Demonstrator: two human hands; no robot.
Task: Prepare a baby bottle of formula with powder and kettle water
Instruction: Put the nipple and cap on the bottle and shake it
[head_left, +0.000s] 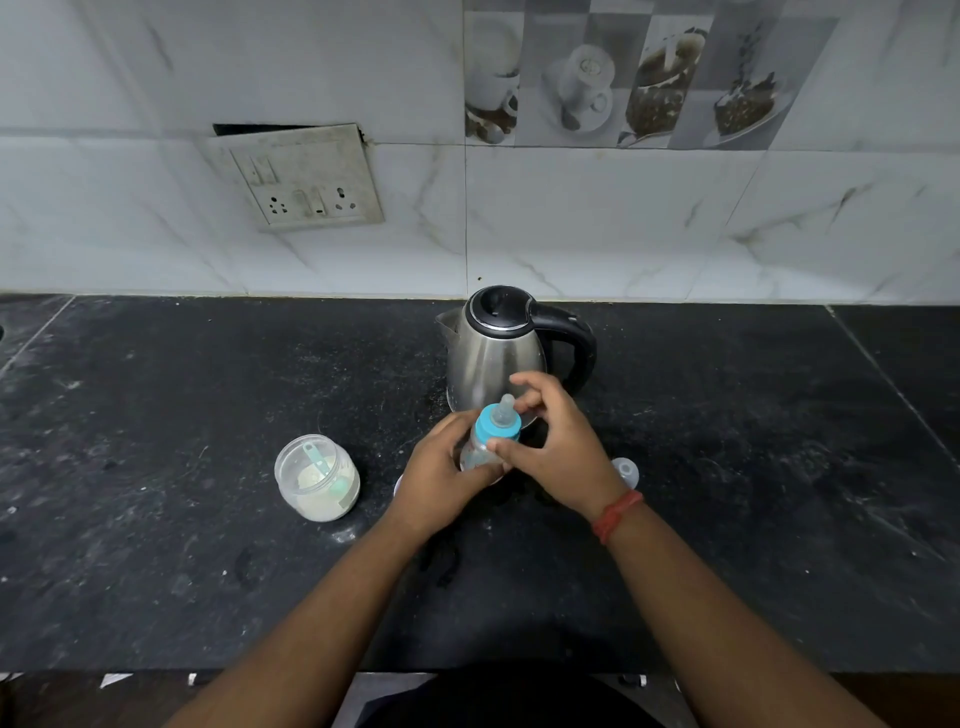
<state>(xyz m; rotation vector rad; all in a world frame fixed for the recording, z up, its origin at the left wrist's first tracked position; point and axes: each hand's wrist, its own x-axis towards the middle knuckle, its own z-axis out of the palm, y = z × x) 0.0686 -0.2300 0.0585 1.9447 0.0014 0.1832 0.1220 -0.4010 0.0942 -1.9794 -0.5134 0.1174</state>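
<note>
A clear baby bottle with a blue collar and a clear teat stands in the middle of the black counter. My left hand grips the bottle's body from the left. My right hand holds the blue collar, thumb on its near side and fingers curled round its far side. Behind the bottle stands a steel kettle with a black lid and handle. To the left is an open clear jar with white powder and a pale blue scoop inside.
A clear bottle cap lies on the counter just right of my right wrist. A small white object peeks out left of my left hand. A socket plate hangs loose on the tiled wall.
</note>
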